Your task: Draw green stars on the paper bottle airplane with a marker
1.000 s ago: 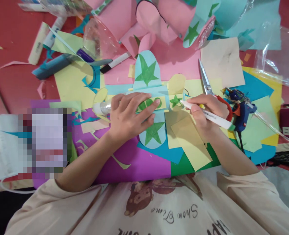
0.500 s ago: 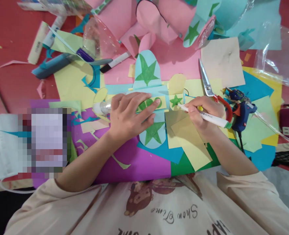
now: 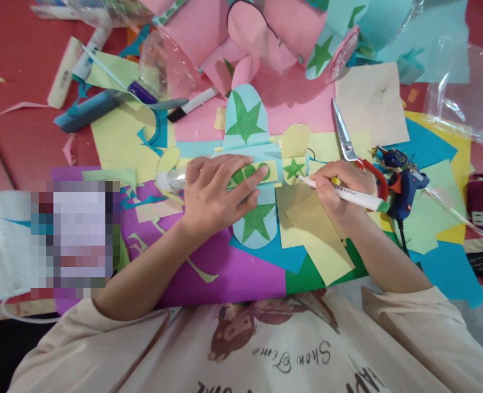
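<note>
My left hand (image 3: pixel 219 191) is laid over a plastic bottle (image 3: pixel 176 179) wrapped in light blue and yellow paper, with its fingers curved around and holding it. Light blue paper wings (image 3: pixel 246 114) with green stars stick out on both sides of the bottle. Pinched in my right hand (image 3: pixel 339 188) is a white acrylic marker (image 3: pixel 358 198) with a green end. Its tip touches or is just beside a green star (image 3: pixel 294 168) on the yellow paper at the bottle's right end. My palm hides the bottle's middle.
Open-bladed scissors (image 3: pixel 347 147) and a blue glue gun (image 3: pixel 405 188) lie by my right hand. Pink paper pieces (image 3: pixel 286 98) lie beyond the bottle. Several markers, including a black-capped one (image 3: pixel 194 103), are at the back left. Purple paper (image 3: pixel 225 278) covers the near side.
The marker's tip has shifted very slightly upward at the star. At the right, a blue paper sheet has slid down toward the table's near edge. My left hand stays put.
</note>
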`<state>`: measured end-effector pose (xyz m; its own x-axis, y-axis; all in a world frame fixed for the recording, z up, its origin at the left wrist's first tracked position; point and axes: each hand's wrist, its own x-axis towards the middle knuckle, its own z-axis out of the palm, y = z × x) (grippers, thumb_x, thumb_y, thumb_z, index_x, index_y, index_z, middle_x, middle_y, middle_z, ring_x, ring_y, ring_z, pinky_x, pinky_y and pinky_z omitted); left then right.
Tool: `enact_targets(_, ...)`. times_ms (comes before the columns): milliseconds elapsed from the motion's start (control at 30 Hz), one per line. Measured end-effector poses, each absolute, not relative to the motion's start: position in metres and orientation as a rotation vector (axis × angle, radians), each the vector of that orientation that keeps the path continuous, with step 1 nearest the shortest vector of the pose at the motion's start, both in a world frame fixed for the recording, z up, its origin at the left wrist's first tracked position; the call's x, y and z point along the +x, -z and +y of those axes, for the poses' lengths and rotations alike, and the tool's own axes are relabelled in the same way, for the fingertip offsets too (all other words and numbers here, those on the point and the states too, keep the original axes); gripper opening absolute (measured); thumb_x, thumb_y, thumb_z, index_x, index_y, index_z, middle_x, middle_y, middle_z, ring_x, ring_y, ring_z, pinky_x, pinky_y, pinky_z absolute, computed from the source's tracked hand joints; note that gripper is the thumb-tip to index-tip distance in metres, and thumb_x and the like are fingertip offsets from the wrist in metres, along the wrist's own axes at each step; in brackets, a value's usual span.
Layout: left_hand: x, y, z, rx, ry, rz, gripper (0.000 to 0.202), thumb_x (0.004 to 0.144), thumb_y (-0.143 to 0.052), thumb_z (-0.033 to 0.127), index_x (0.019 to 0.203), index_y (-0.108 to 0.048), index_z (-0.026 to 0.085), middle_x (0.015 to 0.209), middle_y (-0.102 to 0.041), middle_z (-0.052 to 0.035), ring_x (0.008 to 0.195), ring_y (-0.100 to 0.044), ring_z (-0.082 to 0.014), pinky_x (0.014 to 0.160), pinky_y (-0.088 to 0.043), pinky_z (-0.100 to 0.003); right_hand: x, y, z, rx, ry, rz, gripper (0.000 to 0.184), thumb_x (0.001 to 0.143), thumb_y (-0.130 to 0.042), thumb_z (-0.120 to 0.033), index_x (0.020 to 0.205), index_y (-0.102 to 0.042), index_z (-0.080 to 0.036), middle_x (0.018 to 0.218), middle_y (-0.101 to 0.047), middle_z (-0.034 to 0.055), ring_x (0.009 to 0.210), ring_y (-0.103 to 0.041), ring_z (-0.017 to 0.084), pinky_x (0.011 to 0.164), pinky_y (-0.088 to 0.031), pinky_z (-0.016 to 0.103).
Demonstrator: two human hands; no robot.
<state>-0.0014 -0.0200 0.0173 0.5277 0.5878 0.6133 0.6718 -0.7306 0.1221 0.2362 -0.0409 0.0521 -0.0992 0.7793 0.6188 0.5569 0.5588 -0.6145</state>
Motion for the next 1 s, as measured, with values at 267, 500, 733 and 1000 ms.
enact_targets(267, -0.0028, -0.0191, -0.0213, -2.682, 1.002, -1.098, 0.033, 0.091, -0.057, 0.031, 0.124, -0.059, 0.037, 0.118, -0.067, -0.0055, 0.105, -0.065, -0.0258, 0.085, -0.04, -0.045, 0.239, -0.0478, -0.0406, -1.107, -0.272, -1.76, 0.016, 0.084, -0.056, -0.024, 0.069, -0.058, -0.022, 0.053, -0.057, -0.0068, 0.045, -0.051, 0.007, 0.041, -0.039, 0.021)
enact_targets(500, -0.002, -0.0197, -0.0207, -2.572, 0.853, -1.097, 0.029, 0.09, -0.057, 0.035, 0.118, -0.063, 0.033, 0.111, -0.069, -0.0054, 0.1, -0.065, -0.0241, 0.083, -0.042, -0.042, 0.2404, -0.0458, -0.0419, -1.138, -0.247, -1.751, 0.016, 0.085, -0.056, -0.026, 0.069, -0.059, -0.023, 0.056, -0.061, -0.0058, 0.046, -0.054, 0.008, 0.041, -0.04, 0.022)
enact_targets(733, -0.0016, -0.0204, -0.0202, -2.613, 0.953, -1.077, 0.03, 0.09, -0.058, 0.033, 0.119, -0.062, 0.034, 0.113, -0.068, -0.0045, 0.101, -0.065, -0.0235, 0.084, -0.041, -0.042, 0.2405, -0.0458, -0.0416, -1.179, -0.221, -1.752, 0.025, 0.087, -0.054, -0.031, 0.064, -0.058, -0.022, 0.052, -0.058, -0.0054, 0.044, -0.051, 0.008, 0.04, -0.039, 0.022)
enact_targets(1000, -0.0028, -0.0203, -0.0208, -2.604, 0.86, -1.117, 0.029, 0.089, -0.058, 0.035, 0.118, -0.062, 0.034, 0.112, -0.069, -0.0051, 0.101, -0.065, -0.0244, 0.083, -0.042, -0.042, 0.2411, -0.0455, -0.0415, -1.18, -0.214, -1.749, 0.023, 0.087, -0.054, -0.031, 0.066, -0.06, -0.022, 0.054, -0.06, -0.0052, 0.044, -0.05, 0.008, 0.04, -0.039, 0.023)
